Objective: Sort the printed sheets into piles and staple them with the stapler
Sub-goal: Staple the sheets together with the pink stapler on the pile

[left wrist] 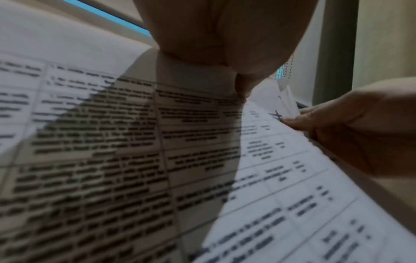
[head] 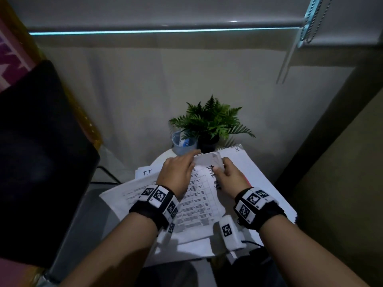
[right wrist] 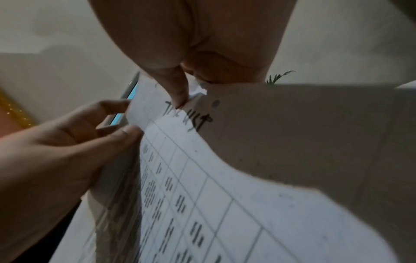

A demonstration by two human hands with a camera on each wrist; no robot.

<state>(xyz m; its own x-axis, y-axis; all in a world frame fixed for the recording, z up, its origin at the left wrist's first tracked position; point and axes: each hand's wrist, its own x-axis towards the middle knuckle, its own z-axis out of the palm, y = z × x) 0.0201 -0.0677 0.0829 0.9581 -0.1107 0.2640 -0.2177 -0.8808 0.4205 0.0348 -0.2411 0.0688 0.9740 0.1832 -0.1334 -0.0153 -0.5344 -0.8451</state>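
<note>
Sheets pinched between both hands.

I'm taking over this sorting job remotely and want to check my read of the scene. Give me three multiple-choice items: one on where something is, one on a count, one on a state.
1. Where is the potted fern relative to the hands?
A. beyond them, at the table's far edge
B. on the person's lap
C. under the papers

2. How many hands hold the printed table sheet?
A. none
B. one
C. two

3. What state is the sheet's top edge in?
A. flat on the pile
B. lifted and curled
C. torn in half

Answers:
1. A, the fern stands past the fingertips, beside a clear plastic cup.
2. C, the left hand and the right hand both pinch its top.
3. B, the head view shows the top bent upward between the fingers.
</note>
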